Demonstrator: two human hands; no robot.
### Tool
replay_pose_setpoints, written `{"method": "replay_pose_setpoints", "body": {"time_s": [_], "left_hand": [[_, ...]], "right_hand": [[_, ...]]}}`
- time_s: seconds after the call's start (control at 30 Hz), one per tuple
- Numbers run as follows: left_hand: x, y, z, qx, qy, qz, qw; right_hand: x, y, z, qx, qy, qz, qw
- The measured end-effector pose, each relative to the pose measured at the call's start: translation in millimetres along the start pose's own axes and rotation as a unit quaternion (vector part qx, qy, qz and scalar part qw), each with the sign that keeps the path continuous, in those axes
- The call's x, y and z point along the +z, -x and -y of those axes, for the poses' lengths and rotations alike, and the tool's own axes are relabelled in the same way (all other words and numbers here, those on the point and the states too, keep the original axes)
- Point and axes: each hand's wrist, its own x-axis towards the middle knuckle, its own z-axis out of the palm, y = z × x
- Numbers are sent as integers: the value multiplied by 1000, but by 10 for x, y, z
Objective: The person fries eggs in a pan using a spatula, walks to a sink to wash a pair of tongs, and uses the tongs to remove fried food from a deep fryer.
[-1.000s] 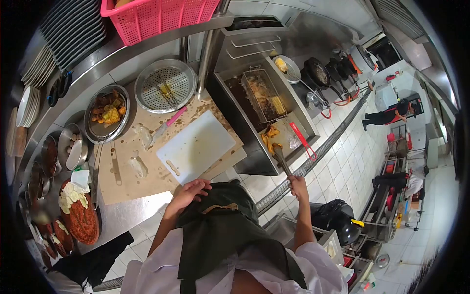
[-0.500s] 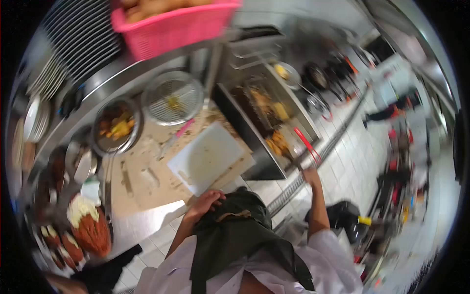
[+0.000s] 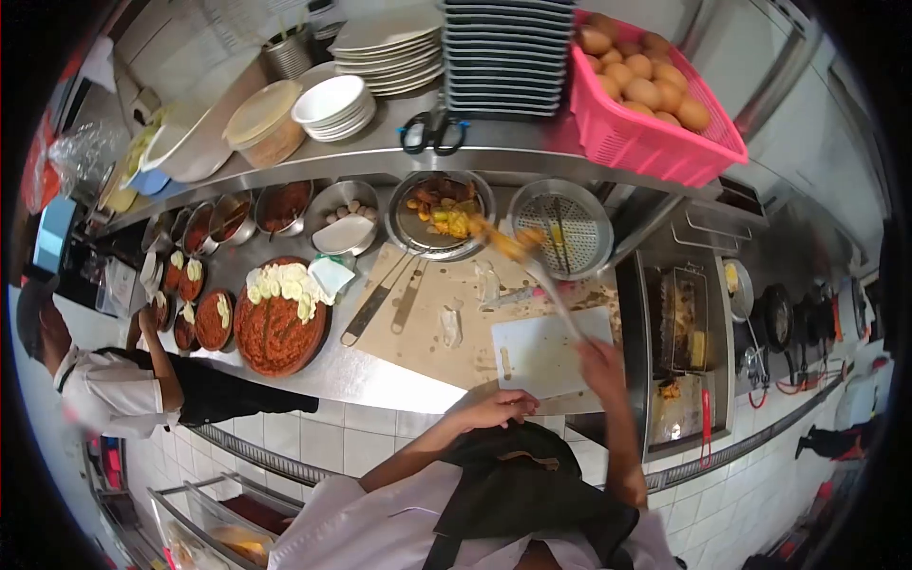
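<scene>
My right hand (image 3: 600, 369) is wrapped round the handle of a long skimmer (image 3: 556, 287), blurred by motion. Golden fried pieces (image 3: 508, 239) sit at its far end, beside the rim of a metal bowl (image 3: 394, 228) that holds more browned and yellow fried food. My left hand (image 3: 496, 408) has loosely bent fingers and nothing visible in it, near the front edge of a white cutting board (image 3: 560, 356). Right of the bowl stands a perforated metal strainer (image 3: 591, 223) with tongs lying in it.
A fryer (image 3: 632, 323) with a basket and a red handle (image 3: 706, 418) stands to the right. A large dish of red sauce (image 3: 275, 332) topped with pale slices is on the left, where a co-worker (image 3: 119, 385) stands. Overhead, a shelf (image 3: 361, 166) carries plates and a pink egg basket (image 3: 646, 142).
The view has swung left. My right hand has carried the skimmer with fried pieces out of the fryer and over to the bowl. My left hand remains near the cutting board's edge.
</scene>
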Motion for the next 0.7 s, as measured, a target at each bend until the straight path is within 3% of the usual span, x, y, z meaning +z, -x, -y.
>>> {"method": "replay_pose_setpoints", "body": {"time_s": [0.03,0.07,0.1,0.13,0.2,0.27,0.3,0.37,0.4,0.43,0.5,0.53,0.6,0.7], "left_hand": [[-16,-37,63,30,12,14,999],[-11,-84,125,49,22,11,999],[-26,-153,180,33,47,9,998],[53,-112,-5,0,18,-13,1000],[136,-138,-121,-34,-29,4,999],[338,-207,-2,-39,-4,50,998],[428,-241,31,-42,1,70,997],[630,-427,-60,-43,8,78,996],[742,-518,-136,-56,0,83,995],[849,-595,-197,-74,-9,90,993],[1067,-820,-276,-89,-15,101,991],[1149,-945,-330,-98,-20,113,989],[1295,-1141,-425,-90,-17,119,989],[1566,-1253,-427,-87,-45,121,988]], "right_hand": [[314,-524,-198,-35,-37,50,997],[684,-1002,-339,-338,68,-29,938],[758,-1135,-170,-143,27,82,986],[659,-1204,-402,-197,42,101,974],[15,-281,-136,-73,165,18,983],[-943,744,-675,-191,131,-143,962],[-1429,1400,-559,-15,156,-161,974],[-2209,2214,-628,36,222,-259,940],[-2556,2414,-758,69,381,-249,888],[-2644,2439,-822,74,372,-250,891],[-2914,2419,-839,57,561,-238,791],[-3069,2355,-733,50,556,-234,796],[-3360,2249,-439,92,657,-149,734],[-3801,1789,-85,-11,694,-66,717]]}}
